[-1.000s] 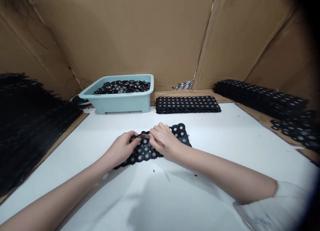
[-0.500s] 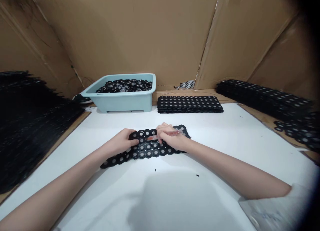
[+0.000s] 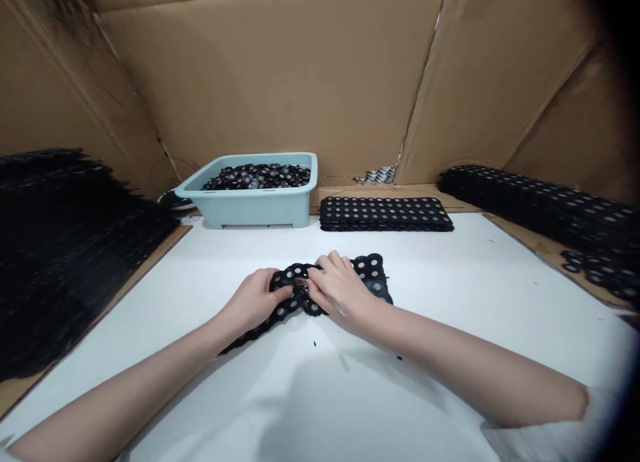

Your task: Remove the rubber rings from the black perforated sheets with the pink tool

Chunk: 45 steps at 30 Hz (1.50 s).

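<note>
A black sheet of joined rings with pale round centres [image 3: 370,267] lies on the white table, bent and raised near its middle. Its left part is gripped by my left hand [image 3: 256,294], thumb on top and fingers behind. My right hand [image 3: 341,285] is closed over the middle of the sheet around a slim tool with a reddish part [image 3: 301,283]. The tool's tip points left, close to my left thumb; most of its body is hidden under the hand.
A light blue tub [image 3: 255,205] of loose black discs stands at the back. Right of it lies a stack of dotted black sheets [image 3: 385,214]. Larger black piles rise at far left [image 3: 75,262] and right [image 3: 540,199]. Cardboard walls [image 3: 300,82] enclose the back.
My right hand has turned over the tool, now mostly covering it. The sheet has bent upward at its middle. The whole view has shifted slightly.
</note>
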{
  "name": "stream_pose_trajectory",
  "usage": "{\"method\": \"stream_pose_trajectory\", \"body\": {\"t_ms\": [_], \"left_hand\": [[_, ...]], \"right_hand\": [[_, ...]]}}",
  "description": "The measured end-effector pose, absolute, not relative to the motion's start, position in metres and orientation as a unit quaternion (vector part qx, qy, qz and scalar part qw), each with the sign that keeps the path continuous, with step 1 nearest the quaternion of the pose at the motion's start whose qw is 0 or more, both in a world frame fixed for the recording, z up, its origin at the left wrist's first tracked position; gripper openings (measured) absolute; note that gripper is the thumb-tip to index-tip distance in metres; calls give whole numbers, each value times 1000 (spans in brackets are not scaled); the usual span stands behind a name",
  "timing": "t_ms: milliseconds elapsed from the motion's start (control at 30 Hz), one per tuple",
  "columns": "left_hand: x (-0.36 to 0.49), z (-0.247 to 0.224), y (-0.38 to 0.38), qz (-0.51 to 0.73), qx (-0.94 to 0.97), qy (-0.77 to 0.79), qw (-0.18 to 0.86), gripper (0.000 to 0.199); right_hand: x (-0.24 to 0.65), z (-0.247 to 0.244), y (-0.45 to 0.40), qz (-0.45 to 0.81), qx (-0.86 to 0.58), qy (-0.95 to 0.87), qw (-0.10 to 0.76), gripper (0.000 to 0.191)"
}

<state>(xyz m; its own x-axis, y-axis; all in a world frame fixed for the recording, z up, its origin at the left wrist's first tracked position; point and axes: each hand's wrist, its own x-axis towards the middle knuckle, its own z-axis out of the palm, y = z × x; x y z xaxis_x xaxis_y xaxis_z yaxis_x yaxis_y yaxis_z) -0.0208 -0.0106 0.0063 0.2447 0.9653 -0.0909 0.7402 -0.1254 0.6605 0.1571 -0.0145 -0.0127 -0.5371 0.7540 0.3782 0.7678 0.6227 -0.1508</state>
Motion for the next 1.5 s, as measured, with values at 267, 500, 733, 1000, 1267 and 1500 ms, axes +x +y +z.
{"method": "stream_pose_trajectory", "body": {"t_ms": [267, 500, 733, 1000, 1267, 1500], "left_hand": [[-28, 9, 3, 219, 753, 552, 282, 23], [-33, 2, 7, 202, 759, 550, 285, 23], [-36, 13, 9, 151, 754, 551, 324, 20], [-42, 13, 17, 115, 728, 572, 358, 21], [-44, 9, 17, 128, 694, 601, 376, 21], [-37, 11, 12, 152, 668, 621, 382, 20]], "right_hand": [[158, -17, -4, -87, -420, -866, 258, 28], [163, -23, -2, 176, -403, -847, 298, 33], [166, -19, -2, 298, -392, -822, 285, 34], [168, -22, 1, 279, -397, -830, 276, 31], [166, -24, 0, 281, -410, -822, 280, 33], [165, -30, 0, 252, -421, -823, 287, 35]]}}
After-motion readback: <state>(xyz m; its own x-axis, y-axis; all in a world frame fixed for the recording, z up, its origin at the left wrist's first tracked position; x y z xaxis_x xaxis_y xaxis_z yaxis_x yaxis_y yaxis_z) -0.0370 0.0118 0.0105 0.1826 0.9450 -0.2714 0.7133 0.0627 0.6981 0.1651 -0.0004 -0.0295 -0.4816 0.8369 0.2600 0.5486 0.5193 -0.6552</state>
